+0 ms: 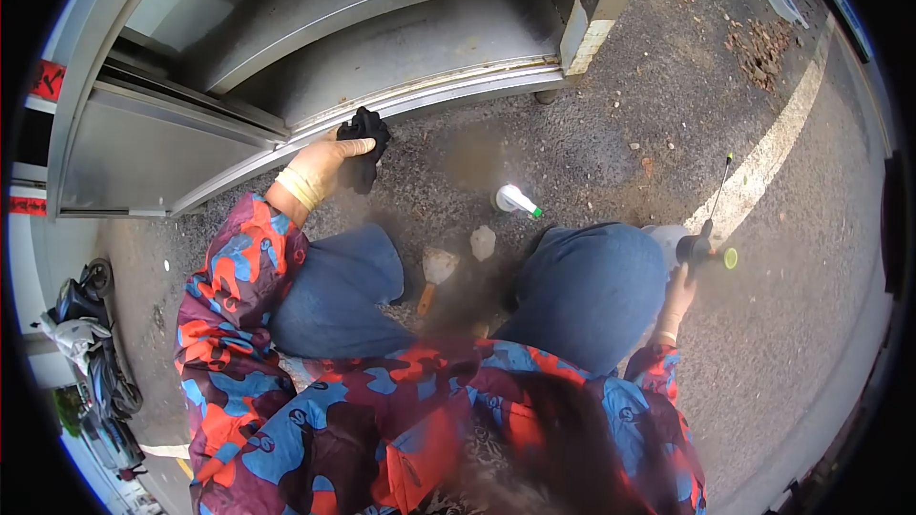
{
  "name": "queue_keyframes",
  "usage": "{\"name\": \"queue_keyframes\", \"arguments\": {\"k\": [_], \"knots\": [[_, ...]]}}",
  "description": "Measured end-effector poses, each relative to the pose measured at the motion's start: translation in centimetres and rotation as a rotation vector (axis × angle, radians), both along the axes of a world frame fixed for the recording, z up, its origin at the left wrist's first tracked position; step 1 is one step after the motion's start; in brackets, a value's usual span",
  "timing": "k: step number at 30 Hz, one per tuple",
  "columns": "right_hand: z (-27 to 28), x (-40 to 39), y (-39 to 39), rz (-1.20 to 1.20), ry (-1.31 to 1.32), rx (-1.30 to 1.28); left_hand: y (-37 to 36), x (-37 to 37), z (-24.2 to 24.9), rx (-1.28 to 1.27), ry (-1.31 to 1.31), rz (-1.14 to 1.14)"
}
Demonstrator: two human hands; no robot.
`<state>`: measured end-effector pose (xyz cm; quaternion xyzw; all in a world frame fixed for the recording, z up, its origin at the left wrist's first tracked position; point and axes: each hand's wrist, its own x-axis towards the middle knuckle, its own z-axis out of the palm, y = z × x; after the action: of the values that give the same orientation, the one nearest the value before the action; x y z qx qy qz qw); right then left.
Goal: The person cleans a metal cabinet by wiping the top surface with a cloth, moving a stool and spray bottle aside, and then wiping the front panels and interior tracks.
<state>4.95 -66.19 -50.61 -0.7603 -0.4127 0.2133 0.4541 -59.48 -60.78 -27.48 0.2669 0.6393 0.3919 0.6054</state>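
Observation:
My left hand, in a pale thin glove with its cuff at the wrist, is closed on a bunched black cloth. The cloth presses close to the metal cabinet's lower rail. Out beyond my right knee, my right hand grips a dark tool with a lime-green round end and a long thin rod pointing away; its exact kind is unclear. Between my knees lie a scraper with an orange-brown handle and a pale lump. Farther forward is a white bottle with a green tip.
Ahead stands an open metal cabinet with a shelf and a white-topped corner post. Brown debris lies on the asphalt near a painted white line. A parked motorbike is at far left.

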Motion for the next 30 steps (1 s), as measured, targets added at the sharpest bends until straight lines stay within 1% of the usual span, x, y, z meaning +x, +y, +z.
{"name": "queue_keyframes", "arguments": {"k": [1, 2, 4, 5, 6, 7, 8, 9, 11, 12, 13, 14, 15, 16, 17, 18, 20, 21, 22, 23, 24, 25, 26, 27, 28, 29, 30], "knots": [[-0.1, 0.4, -0.1, 0.056, -0.236, -0.043, 0.0, 0.0, 0.0, -0.007, -0.037, -0.019], [3.2, -0.6, -0.9, 0.093, -0.226, -0.258, 0.0, 0.0, -0.1, -0.010, -0.074, -0.037], [12.1, -5.1, -1.3, 0.110, -0.792, -0.751, 0.0, 0.4, -0.2, 0.028, -0.114, -0.058], [14.4, -5.5, -1.4, 0.140, -0.718, -0.621, -0.2, 1.1, 0.3, 0.029, -0.134, -0.060], [18.1, -7.6, -0.9, 0.135, -0.583, -0.416, -0.3, 1.6, 0.6, 0.030, -0.151, -0.066], [21.4, -9.6, 0.2, 0.209, -0.378, -0.243, -0.2, 1.6, 0.0, 0.037, -0.238, -0.092], [24.2, -11.5, 1.1, 0.307, -0.358, -0.056, -0.2, 2.2, 0.0, 0.071, -0.296, -0.155], [26.8, -14.0, 2.1, 0.305, -0.291, -0.038, -0.2, 3.2, 0.2, 0.073, -0.324, -0.164], [29.3, -19.6, 4.5, 0.611, -0.327, 0.232, -0.2, 5.5, 1.3, 0.117, -0.404, -0.210], [30.6, -23.2, 5.5, 0.819, -0.193, 0.227, -0.4, 6.1, 1.7, 0.155, -0.457, -0.247], [31.2, -27.1, 5.9, 0.956, -0.075, 0.179, 0.2, 5.1, -0.6, 0.184, -0.524, -0.379], [30.5, -30.4, 6.4, 1.094, 0.003, 0.111, -0.2, 6.2, 0.9, 0.209, -0.485, -0.380], [29.2, -33.8, 6.5, 1.191, 0.245, 0.012, -0.4, 6.7, 1.8, 0.257, -0.417, -0.406], [28.6, -36.5, 6.8, 1.300, 0.049, 0.020, -0.5, 6.7, 2.2, 0.304, -0.349, -0.429], [25.4, -39.1, 7.2, 1.276, -0.042, 0.209, -0.4, 5.7, 1.7, 0.268, -0.318, -0.426], [23.6, -41.1, 7.3, 1.196, 0.089, 0.239, -0.3, 4.8, 1.2, 0.231, -0.289, -0.423], [21.5, -44.3, 8.0, 1.176, 0.444, 0.045, -0.5, 1.8, -1.2, 0.306, -0.384, -0.429], [20.1, -45.5, 8.2, 1.199, 0.437, 0.036, -1.0, 0.5, -3.3, 0.262, -0.446, -0.393], [18.8, -46.5, 8.6, 1.209, 0.403, -0.037, -1.5, -0.9, -5.3, 0.217, -0.507, -0.355], [18.0, -47.4, 9.1, 1.214, 0.366, -0.115, -2.6, -1.4, -5.1, 0.225, -0.579, -0.292], [17.5, -48.3, 9.7, 1.221, 0.356, -0.138, -3.6, -2.0, -5.0, 0.228, -0.656, -0.226], [18.2, -48.2, 10.5, 1.206, 0.332, -0.192, -4.3, -2.0, -4.7, 0.204, -0.764, -0.207], [17.7, -49.1, 11.6, 1.196, 0.309, -0.234, -4.8, -3.0, -6.2, 0.195, -0.772, -0.180], [17.6, -49.9, 12.9, 1.188, 0.305, -0.170, -5.5, -4.1, -7.7, 0.201, -0.828, -0.127], [18.0, -50.8, 14.4, 1.143, 0.333, -0.242, -6.4, -5.2, -8.9, 0.198, -0.890, -0.068], [19.0, -51.9, 15.7, 1.168, 0.275, -0.123, -7.3, -6.0, -9.7, 0.194, -0.902, -0.049], [18.4, -52.8, 17.5, 1.168, 0.256, -0.021, -8.1, -6.7, -10.4, 0.202, -0.863, 0.027]]}}
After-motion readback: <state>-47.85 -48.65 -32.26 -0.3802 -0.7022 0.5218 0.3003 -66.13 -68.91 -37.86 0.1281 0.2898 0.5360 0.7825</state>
